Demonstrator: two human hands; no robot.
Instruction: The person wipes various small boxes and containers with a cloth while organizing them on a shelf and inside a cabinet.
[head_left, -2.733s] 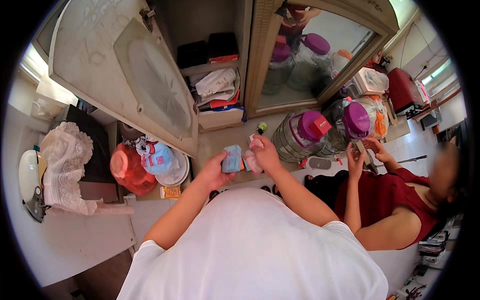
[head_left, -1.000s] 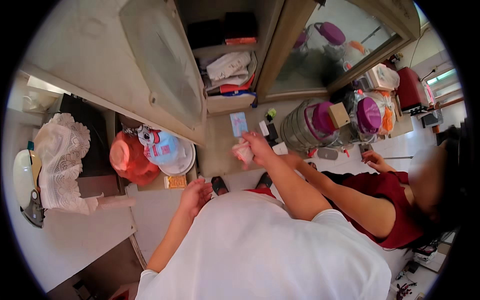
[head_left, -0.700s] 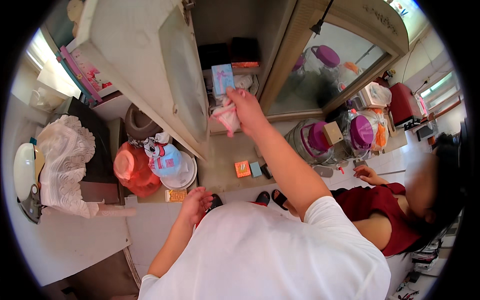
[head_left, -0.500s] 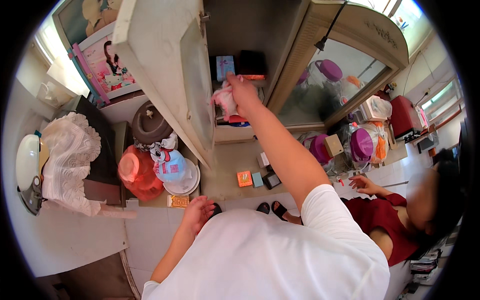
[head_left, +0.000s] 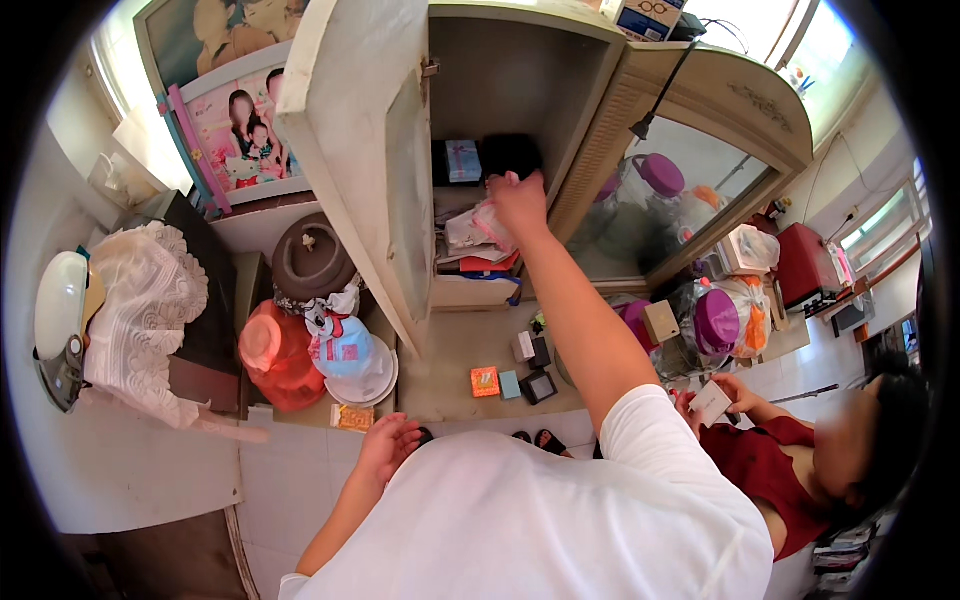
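Note:
My right hand [head_left: 518, 198] is stretched up into the open cabinet [head_left: 500, 70], at its upper shelf, closed on a pink and white packet [head_left: 487, 222]. A light blue gift box [head_left: 462, 160] stands on that shelf just left of the hand, beside a black box [head_left: 512, 153]. Folded papers and a red item lie on the shelf below. My left hand [head_left: 388, 446] rests with its fingers apart on the edge of the tiled counter [head_left: 300, 470], holding nothing.
The cabinet door [head_left: 360, 160] swings out to the left. Small boxes [head_left: 510, 380] lie on the ledge below. A red plastic jar [head_left: 275, 355], stacked bowls and purple-lidded jars [head_left: 715, 320] stand around. A person in red [head_left: 800, 470] at the right holds a small white box [head_left: 712, 400].
My right hand rose from the ledge up to the cabinet shelf; the light blue box it carried now stands on the shelf. My left hand dropped to the counter edge.

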